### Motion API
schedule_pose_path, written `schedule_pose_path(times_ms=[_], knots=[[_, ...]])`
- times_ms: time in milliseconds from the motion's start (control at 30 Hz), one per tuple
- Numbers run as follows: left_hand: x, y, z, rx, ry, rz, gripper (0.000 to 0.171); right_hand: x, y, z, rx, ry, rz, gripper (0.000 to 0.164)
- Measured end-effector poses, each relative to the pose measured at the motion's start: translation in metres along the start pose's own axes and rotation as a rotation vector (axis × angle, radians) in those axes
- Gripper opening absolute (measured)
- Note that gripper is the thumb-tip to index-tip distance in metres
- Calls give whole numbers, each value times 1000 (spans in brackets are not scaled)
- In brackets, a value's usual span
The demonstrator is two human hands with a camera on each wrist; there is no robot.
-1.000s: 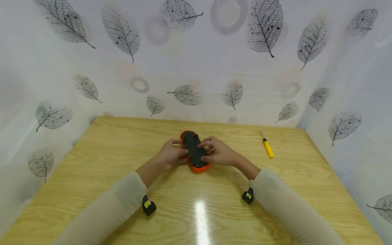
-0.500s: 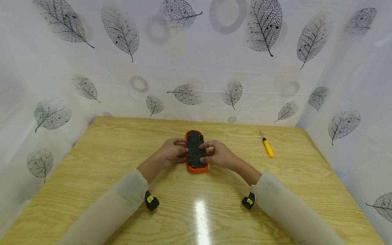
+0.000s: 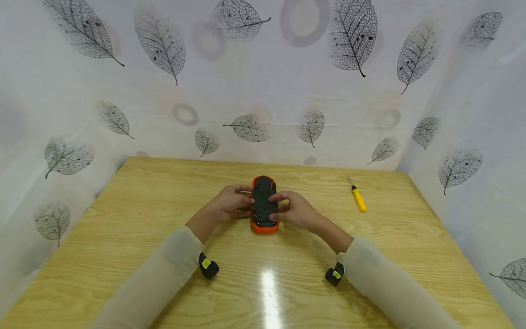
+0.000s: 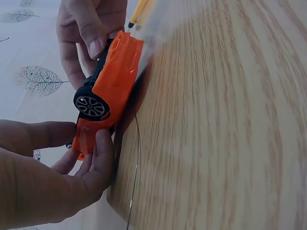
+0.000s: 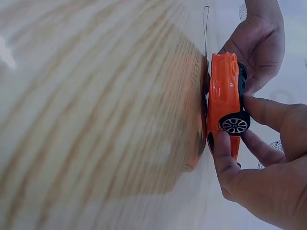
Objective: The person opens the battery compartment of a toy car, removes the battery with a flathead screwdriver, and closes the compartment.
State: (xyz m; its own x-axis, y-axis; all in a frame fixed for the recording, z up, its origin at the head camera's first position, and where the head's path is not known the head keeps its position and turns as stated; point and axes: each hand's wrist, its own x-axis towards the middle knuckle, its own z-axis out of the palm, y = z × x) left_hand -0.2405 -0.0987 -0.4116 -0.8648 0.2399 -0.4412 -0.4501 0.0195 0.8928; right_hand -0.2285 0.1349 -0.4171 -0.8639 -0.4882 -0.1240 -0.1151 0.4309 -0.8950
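An orange toy car (image 3: 264, 229) lies upside down on the table, its black underside facing up. My left hand (image 3: 230, 203) grips its left side, thumb and fingers around the body. On the opposite side my right hand (image 3: 297, 212) pinches the car's edge, with fingertips on the underside. One spoked wheel (image 4: 89, 105) shows between the hands in the left wrist view; another wheel (image 5: 234, 123) sits beside my right fingers in the right wrist view. A thin wire (image 4: 136, 167) runs out from beneath the car along the tabletop.
A yellow-handled screwdriver (image 3: 359, 200) lies to the right on the wooden table (image 3: 164, 183). Leaf-patterned curtains (image 3: 263, 91) enclose the back and sides. Small black cameras hang at both wrists.
The car has turned from a slant to nearly straight, its far end swinging right. Both hands stay on it and shift slightly with it. The screwdriver has not moved.
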Motion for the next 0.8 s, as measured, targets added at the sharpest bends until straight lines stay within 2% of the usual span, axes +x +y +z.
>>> schedule_pose_path(times_ms=[500,800], knots=[[2,0,11,-3,15,-9,52,-9,4,-16,37,-39,35,54],[8,-2,19,-12,-26,11,52,-18,8,-25,40,-44,54,53]])
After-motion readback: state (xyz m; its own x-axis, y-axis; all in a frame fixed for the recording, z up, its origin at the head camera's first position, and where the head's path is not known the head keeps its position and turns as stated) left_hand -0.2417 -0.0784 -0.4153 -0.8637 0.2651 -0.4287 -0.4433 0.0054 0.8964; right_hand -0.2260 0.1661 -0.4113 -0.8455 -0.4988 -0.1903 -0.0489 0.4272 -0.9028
